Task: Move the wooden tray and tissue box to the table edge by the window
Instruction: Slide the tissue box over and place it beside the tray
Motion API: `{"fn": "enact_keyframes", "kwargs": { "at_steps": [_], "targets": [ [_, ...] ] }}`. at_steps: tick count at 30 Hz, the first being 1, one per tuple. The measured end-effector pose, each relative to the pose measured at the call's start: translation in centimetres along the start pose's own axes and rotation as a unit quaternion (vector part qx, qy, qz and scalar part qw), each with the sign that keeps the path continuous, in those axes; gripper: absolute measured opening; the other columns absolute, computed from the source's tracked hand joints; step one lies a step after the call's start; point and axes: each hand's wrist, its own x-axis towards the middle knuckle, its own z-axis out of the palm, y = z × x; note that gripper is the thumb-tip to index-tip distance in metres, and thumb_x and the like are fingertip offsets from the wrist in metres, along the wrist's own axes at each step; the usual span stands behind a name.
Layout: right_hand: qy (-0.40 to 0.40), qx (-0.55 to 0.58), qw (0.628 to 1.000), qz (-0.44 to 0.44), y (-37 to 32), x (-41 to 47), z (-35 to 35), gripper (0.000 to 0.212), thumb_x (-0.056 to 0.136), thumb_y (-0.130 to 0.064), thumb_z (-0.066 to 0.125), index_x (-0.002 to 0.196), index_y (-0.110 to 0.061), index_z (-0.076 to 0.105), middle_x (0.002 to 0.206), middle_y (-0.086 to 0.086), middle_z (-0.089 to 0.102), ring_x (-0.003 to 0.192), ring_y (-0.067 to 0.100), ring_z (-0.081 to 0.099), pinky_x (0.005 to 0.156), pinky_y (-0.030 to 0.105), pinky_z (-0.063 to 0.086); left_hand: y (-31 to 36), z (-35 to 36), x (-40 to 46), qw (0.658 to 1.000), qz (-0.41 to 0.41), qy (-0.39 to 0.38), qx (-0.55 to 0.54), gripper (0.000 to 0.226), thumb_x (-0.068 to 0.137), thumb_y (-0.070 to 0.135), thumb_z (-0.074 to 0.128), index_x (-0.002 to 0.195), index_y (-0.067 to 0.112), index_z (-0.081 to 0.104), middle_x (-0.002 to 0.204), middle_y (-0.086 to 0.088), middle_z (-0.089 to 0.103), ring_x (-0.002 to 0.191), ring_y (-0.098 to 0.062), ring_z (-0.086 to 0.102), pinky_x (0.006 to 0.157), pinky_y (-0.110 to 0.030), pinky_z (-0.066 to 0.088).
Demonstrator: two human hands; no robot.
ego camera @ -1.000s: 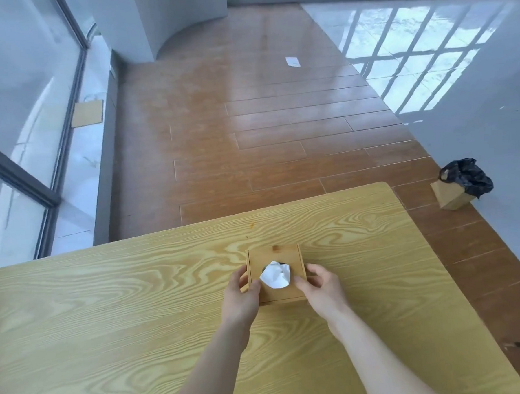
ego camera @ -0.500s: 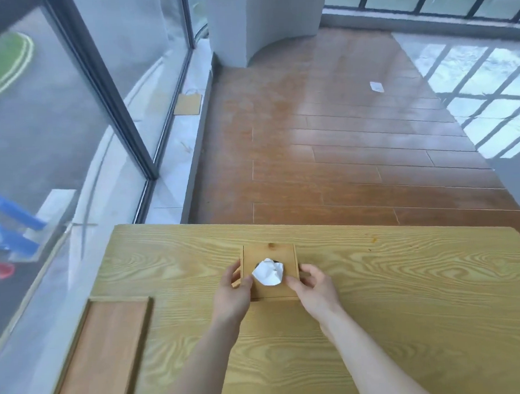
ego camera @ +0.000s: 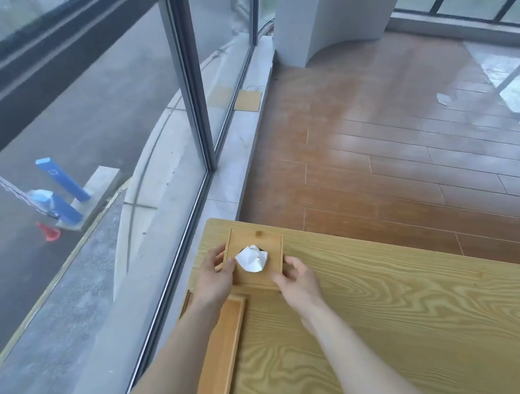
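A square wooden tissue box with a white tissue poking from its top sits at the far left corner of the yellow wood-grain table, close to the window. My left hand grips its left side and my right hand grips its near right corner. The wooden tray lies along the table's left edge just in front of the box, partly hidden under my left forearm.
A large glass window with a dark frame and a pale sill runs along the left. Brown floorboards stretch beyond the table. A white pillar stands at the back.
The tissue box has travelled left between both hands, from the table's middle to its window-side corner. The tray has come into view beside it.
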Motion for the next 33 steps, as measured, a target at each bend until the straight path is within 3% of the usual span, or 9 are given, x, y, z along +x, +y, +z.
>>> {"fn": "enact_keyframes", "kwargs": {
  "at_steps": [4,7,11,15,19,21,24,28,33],
  "targets": [
    [-0.019,-0.013,1.000,-0.007,-0.6,0.9,3.5,0.054,0.088,-0.019,0.073,0.139,-0.029,0.058,0.115,-0.010,0.074,0.106,0.006,0.069,0.098,0.036,0.057,0.1,-3.1,1.9,1.000,-0.001,0.021,0.003,0.030,0.100,0.026,0.054,0.125,0.042,0.056,0.124,0.011,0.060,0.098,0.005,0.056,0.066,-0.017,0.042],
    [-0.043,-0.016,0.999,-0.027,-0.8,1.4,5.4,0.042,0.091,-0.014,0.068,0.103,-0.054,0.071,0.087,-0.033,0.075,0.087,-0.016,0.067,0.071,0.006,0.051,0.1,-4.4,3.0,0.999,0.011,0.032,0.000,0.030,0.100,0.022,0.053,0.123,0.041,0.058,0.124,0.007,0.064,0.100,0.001,0.060,0.066,-0.019,0.045],
    [-0.059,-0.006,0.998,-0.033,-1.1,1.7,7.1,0.060,0.093,-0.013,0.066,0.080,-0.072,0.066,0.085,-0.037,0.073,0.089,-0.016,0.066,0.076,0.012,0.051,-0.3,-5.3,4.1,0.999,0.007,0.038,-0.009,0.033,0.101,0.019,0.050,0.128,0.037,0.057,0.128,0.003,0.063,0.109,-0.013,0.061,0.070,-0.022,0.047],
    [-0.047,-0.028,0.998,-0.043,-0.8,1.8,7.9,0.043,0.091,-0.013,0.070,0.109,-0.052,0.069,0.110,-0.019,0.076,0.108,0.002,0.069,0.101,0.032,0.055,-0.9,-5.6,4.5,1.000,0.005,0.016,0.000,0.039,0.104,0.018,0.046,0.140,0.033,0.052,0.132,0.005,0.062,0.114,-0.013,0.059,0.071,-0.018,0.045],
    [-0.044,-0.028,0.998,-0.041,-0.6,2.1,7.7,0.062,0.089,-0.011,0.076,0.145,-0.027,0.056,0.121,-0.008,0.070,0.119,0.008,0.065,0.109,0.036,0.050,-1.5,-6.1,4.5,0.999,0.024,-0.008,0.021,0.047,0.105,0.016,0.044,0.149,0.031,0.042,0.142,0.004,0.056,0.124,-0.013,0.054,0.100,-0.029,0.046],
    [-0.040,-0.054,0.997,-0.046,-0.5,2.0,7.5,0.073,0.087,-0.015,0.080,0.151,-0.025,0.048,0.130,-0.001,0.066,0.121,0.011,0.064,0.110,0.037,0.050,-1.8,-6.5,4.3,0.999,0.040,-0.019,0.031,0.053,0.103,0.019,0.050,0.153,0.033,0.037,0.147,0.004,0.050,0.130,-0.013,0.050,0.109,-0.033,0.040],
    [0.000,-0.161,0.980,-0.120,-0.3,1.3,7.3,0.085,0.084,-0.026,0.084,0.156,-0.027,0.039,0.148,-0.001,0.056,0.130,0.017,0.058,0.113,0.041,0.046,-2.4,-7.2,3.7,0.996,0.067,-0.018,0.053,0.070,0.093,0.021,0.068,0.151,0.039,0.035,0.143,0.010,0.047,0.128,-0.007,0.046,0.101,-0.027,0.037],
    [0.034,-0.275,0.937,-0.215,-0.3,0.5,7.7,0.080,0.086,-0.031,0.080,0.155,-0.026,0.041,0.135,-0.005,0.062,0.118,0.021,0.061,0.104,0.039,0.049,-3.1,-7.8,3.5,0.986,0.113,-0.023,0.120,0.082,0.082,0.013,0.080,0.150,0.031,0.040,0.142,0.013,0.052,0.124,-0.007,0.051,0.098,-0.023,0.039],
    [0.050,-0.294,0.927,-0.228,-1.0,0.8,8.1,0.072,0.090,-0.030,0.077,0.154,-0.026,0.045,0.127,-0.005,0.066,0.109,0.020,0.064,0.098,0.036,0.052,-3.1,-7.8,4.3,0.988,0.111,-0.020,0.104,0.077,0.082,0.009,0.080,0.147,0.031,0.044,0.139,0.011,0.057,0.119,-0.006,0.055,0.093,-0.021,0.043]
  ]
}}
